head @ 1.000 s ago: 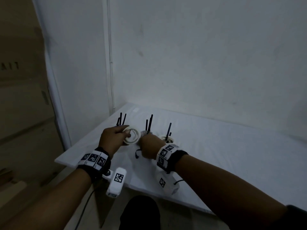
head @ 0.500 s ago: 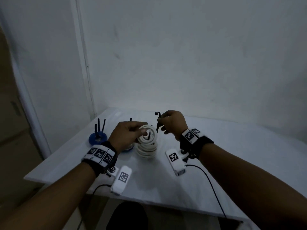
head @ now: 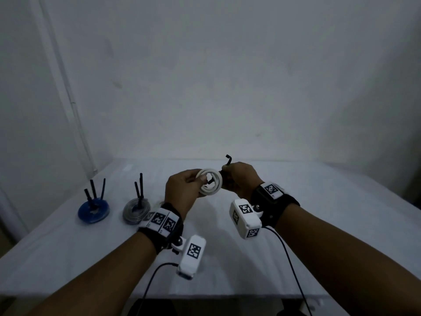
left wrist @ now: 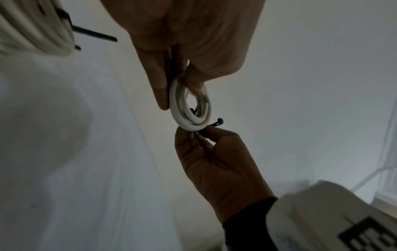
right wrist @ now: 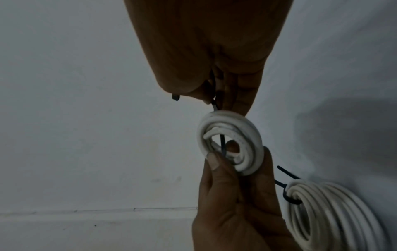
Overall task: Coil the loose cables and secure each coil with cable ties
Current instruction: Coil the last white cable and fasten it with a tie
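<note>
**Op A:** Cable coil, the small white one, is up in the air between my two hands above the white table. My left hand pinches its near rim between thumb and fingers; in the right wrist view the thumb lies across the front of the loops and a fingertip shows through the centre hole.

**Op B:** And your right?

**Op A:** My right hand is curled tight on a black cable tie, right against the far rim of the coil. The tie's bent end sticks up above my knuckles, and its strap runs down through the middle of the coil. Both wrists are raised, hands facing each other, forearms reaching in from the near edge.

**Op B:** Is the tie locked?

**Op A:** I cannot tell; my fingers hide where it passes.

**Op B:** What's around you?

**Op A:** To my left on the table lies a grey coil with black tie tails standing upright, and farther left a blue coil with three tails up. A larger white coil, with a black tie on it, shows only in the wrist views, below my left hand. My left forearm blocks it from the head camera. A plain white wall stands behind the table.
</note>
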